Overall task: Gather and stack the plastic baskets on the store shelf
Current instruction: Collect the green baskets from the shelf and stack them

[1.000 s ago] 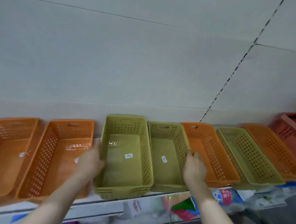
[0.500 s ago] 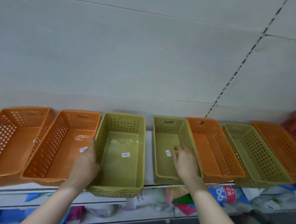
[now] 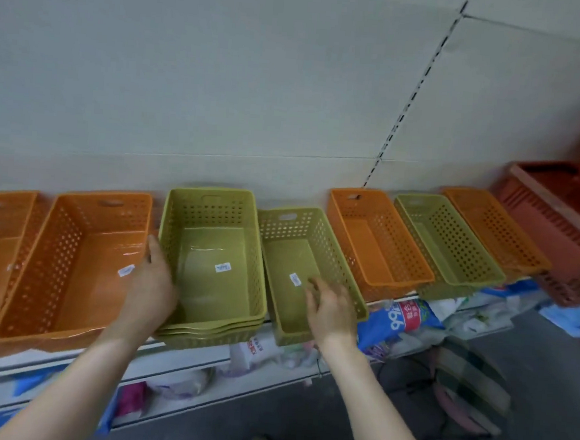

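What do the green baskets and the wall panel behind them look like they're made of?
Green baskets: apparently moulded plastic with a slight sheen, judging by uniform punched holes, rolled rims and soft glare on the floor. Wall panel: matte grey board, possibly painted metal or laminate; it's hard to tell.

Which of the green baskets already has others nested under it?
The wide green perforated plastic basket beside the left hand: extra rims show stacked beneath its front edge. The other two green baskets show single rims.

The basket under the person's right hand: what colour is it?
Olive green, with perforated walls. The basket shows best in the head view, right hand reaching inside.
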Demonstrator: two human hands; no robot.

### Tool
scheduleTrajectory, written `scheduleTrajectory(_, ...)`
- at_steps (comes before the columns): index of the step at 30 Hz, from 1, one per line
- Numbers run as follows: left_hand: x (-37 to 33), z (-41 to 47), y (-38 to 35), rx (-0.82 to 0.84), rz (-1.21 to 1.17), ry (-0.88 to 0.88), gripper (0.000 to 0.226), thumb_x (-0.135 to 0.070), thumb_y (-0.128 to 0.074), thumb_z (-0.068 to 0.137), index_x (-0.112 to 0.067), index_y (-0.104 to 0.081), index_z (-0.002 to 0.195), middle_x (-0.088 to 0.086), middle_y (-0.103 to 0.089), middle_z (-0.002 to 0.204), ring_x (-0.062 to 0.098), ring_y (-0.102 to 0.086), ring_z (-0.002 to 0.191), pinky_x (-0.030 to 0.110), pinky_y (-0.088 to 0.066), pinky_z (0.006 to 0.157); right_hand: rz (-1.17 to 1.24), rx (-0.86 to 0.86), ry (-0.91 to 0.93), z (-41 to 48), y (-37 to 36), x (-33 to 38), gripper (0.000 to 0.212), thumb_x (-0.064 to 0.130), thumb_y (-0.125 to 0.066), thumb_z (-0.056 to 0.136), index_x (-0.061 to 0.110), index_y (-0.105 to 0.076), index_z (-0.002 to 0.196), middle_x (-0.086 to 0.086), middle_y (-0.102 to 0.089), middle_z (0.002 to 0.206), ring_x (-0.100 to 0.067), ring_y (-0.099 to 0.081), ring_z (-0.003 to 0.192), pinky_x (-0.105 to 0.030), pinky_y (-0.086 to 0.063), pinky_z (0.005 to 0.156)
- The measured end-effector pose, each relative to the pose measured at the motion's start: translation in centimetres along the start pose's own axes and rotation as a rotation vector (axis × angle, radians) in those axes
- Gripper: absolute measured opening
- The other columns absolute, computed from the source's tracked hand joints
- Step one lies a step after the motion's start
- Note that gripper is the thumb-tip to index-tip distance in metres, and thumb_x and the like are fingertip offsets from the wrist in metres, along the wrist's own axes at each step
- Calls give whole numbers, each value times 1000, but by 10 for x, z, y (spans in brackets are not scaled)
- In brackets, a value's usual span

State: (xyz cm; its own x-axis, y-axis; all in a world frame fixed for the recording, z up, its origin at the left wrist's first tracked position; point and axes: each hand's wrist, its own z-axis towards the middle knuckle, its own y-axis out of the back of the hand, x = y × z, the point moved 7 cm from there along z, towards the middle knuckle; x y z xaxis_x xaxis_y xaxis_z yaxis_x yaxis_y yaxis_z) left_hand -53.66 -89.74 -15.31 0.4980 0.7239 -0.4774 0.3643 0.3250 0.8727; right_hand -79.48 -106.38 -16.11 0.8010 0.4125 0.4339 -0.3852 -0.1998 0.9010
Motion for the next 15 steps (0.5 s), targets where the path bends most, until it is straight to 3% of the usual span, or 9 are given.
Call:
scheduleTrajectory(2,-1,0,1,3,-12,-2,84,4,-48,85,-6,-1,154,39,-48,133,52,-57,109,51,-43,88,-160,-157,-103,-1,20,-23,47,24,-65,91,12,-54,135,-13,-63,128,-35,-52,121,-47,-45,96)
scheduleTrajectory(4,1,0,2,30,-31,18,81,-2,-48,89,-10,-1,155,39,-56,122,51,-59,104,50,-44,86,-117,-49,-272,3,20,-47,57,24,-62,93,12,-39,144,-19,-58,131,-38,-54,121,-47,-45,94)
scheduleTrajectory(6,1,-1,3,63,-108,29,77,-6,-46,92,-15,-3,155,38,-58,120,50,-59,106,50,-44,89,-43,66,-346,11,12,-60,50,23,-56,97,13,-40,143,-21,-63,126,-39,-59,117,-44,-47,90)
scheduleTrajectory(10,1,-3,5,105,-404,85,68,-5,-41,97,-23,-12,156,27,-43,146,45,-48,126,46,-37,104,-54,28,-284,23,32,-52,29,19,-50,98,13,-61,125,-22,-69,115,-41,-63,108,-43,-49,88)
scheduleTrajectory(13,13,3,-2,65,-553,106,57,-14,-39,101,-27,-22,154,17,-40,152,37,-43,135,41,-33,109,-121,-188,-171,25,86,-23,25,17,-49,96,14,-63,116,-25,-71,98,-45,-66,94,-45,-52,80)
scheduleTrajectory(15,18,5,-7,64,-668,140,55,-16,-39,101,-30,-25,153,15,-39,153,34,-40,137,43,-32,114,-99,-330,-133,23,128,-2,25,17,-50,97,14,-63,118,-27,-70,98,-46,-65,95,-47,-51,82)
